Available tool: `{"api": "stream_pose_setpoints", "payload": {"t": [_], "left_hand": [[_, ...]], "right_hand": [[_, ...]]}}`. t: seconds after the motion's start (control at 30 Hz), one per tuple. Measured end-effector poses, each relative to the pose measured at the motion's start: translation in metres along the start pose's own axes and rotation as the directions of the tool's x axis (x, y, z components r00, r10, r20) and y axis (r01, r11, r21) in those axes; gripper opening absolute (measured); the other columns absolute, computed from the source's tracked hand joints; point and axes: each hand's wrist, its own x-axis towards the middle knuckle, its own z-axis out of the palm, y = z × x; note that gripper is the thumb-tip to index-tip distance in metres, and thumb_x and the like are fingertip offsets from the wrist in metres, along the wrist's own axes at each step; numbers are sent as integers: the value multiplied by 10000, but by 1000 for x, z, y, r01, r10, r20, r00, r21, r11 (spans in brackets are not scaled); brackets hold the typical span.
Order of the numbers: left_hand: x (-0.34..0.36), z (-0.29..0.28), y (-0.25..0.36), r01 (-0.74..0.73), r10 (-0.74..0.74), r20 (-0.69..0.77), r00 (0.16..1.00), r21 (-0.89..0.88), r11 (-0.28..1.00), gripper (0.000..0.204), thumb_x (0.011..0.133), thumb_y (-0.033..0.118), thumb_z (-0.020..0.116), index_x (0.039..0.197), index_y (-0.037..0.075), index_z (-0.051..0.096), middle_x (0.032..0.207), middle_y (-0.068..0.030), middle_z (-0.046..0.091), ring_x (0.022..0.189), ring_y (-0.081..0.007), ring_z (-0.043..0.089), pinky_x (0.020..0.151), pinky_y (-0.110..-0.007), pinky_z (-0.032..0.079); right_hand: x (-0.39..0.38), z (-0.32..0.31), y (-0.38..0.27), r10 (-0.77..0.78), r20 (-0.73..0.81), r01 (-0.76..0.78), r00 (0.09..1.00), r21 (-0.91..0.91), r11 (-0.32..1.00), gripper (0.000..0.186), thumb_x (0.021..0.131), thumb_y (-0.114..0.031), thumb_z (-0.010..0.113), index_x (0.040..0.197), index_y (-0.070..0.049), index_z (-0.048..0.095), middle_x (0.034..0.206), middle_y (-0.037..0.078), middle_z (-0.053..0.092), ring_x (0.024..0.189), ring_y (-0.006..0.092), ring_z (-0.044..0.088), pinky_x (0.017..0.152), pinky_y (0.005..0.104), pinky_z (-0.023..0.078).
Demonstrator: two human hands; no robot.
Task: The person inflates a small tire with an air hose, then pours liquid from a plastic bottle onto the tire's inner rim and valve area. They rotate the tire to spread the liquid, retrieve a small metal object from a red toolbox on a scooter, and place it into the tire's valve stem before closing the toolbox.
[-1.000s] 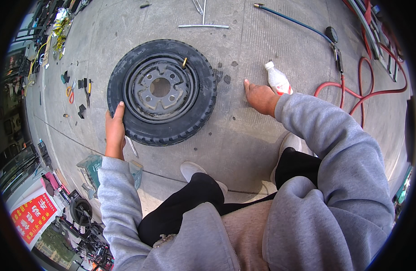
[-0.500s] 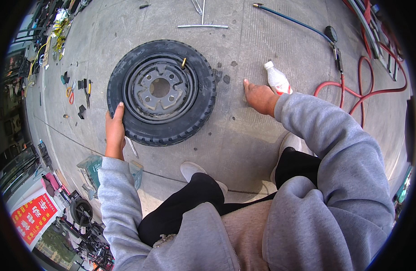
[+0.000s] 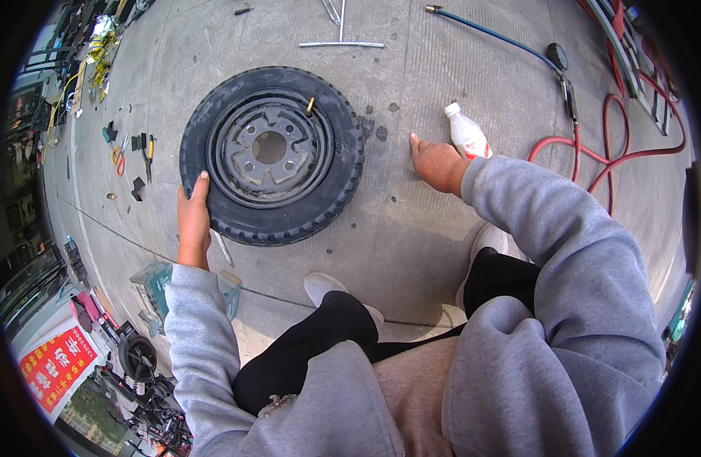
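Observation:
A black tyre point(image 3: 283, 222) on a dark steel wheel rim point(image 3: 248, 145) lies flat on the concrete. Its brass valve stem point(image 3: 311, 107) sticks up at the rim's upper right. My left hand point(image 3: 193, 217) grips the tyre's lower-left edge, thumb on the sidewall and the other fingers hidden at the outer side. To the right of the tyre and apart from it, my right hand point(image 3: 439, 166) has its index finger stretched out, with nothing seen in it. Beside that hand is a white plastic bottle point(image 3: 466, 131) with a white cap, its lower end partly covered by my wrist and sleeve.
A blue air hose with a gauge point(image 3: 557, 57) joins a coiled red hose point(image 3: 609, 164) at right. Ahead lies a T-shaped metal bar point(image 3: 341, 44). Left are orange-handled scissors point(image 3: 119, 161), pliers point(image 3: 147, 156) and a greenish box point(image 3: 149, 289). A thin metal bar point(image 3: 223, 248) lies near the tyre.

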Motion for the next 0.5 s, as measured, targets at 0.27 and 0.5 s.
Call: {"api": "stream_pose_setpoints", "payload": {"t": [0.27,0.5], "left_hand": [[-4,2,8,-76,76,2,997,67,995,617,941,324,688,1337,-103,485,1243,-193,623,1081,-236,617,972,-326,467],[-17,8,27,-300,307,22,951,285,910,710,905,274,728,1406,-114,406,1276,-211,609,1144,-268,595,1019,-346,441]], "right_hand": [[1,0,-1,15,18,-16,1000,25,1000,637,898,-25,550,1448,187,308,1107,265,644,917,325,716,718,386,586],[-1,-18,1,8,79,-11,997,45,999,671,915,-137,609,1457,148,335,1102,235,651,946,330,705,760,405,572]]}}
